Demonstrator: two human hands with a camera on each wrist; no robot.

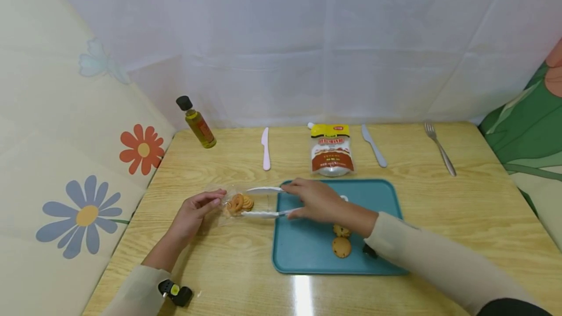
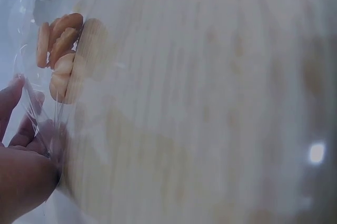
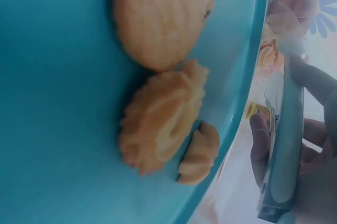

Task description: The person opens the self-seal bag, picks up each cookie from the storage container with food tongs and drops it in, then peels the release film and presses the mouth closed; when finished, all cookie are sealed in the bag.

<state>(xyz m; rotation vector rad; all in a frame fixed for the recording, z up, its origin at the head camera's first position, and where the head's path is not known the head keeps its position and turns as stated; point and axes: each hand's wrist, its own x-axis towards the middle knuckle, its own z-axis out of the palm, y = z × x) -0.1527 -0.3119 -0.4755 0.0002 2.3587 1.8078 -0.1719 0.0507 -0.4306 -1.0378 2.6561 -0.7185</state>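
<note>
Left hand (image 1: 197, 212) pinches the clear bag (image 2: 57, 113), left of the tray (image 1: 303, 255); right hand (image 1: 315, 202) grips tongs (image 1: 262, 215). Bagged cookies (image 1: 237, 203) appear light, brittle; gentle edge hold advised.

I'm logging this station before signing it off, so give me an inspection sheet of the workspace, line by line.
Surface: wood-grain table with a teal tray on it.
Job's things: clear bag at the tray's left with bagged cookies inside; tongs spread, tips near those cookies; three loose cookies on the tray in the right wrist view.
Clutter: black-capped bottle, pink knife, pouch, grey knife and fork towards the back.
Hands: left hand holds the bag; right hand grips the tongs.
Cables: nothing seen.
Surroundings: pale cloth behind; flower-patterned sheets at both sides.
</note>
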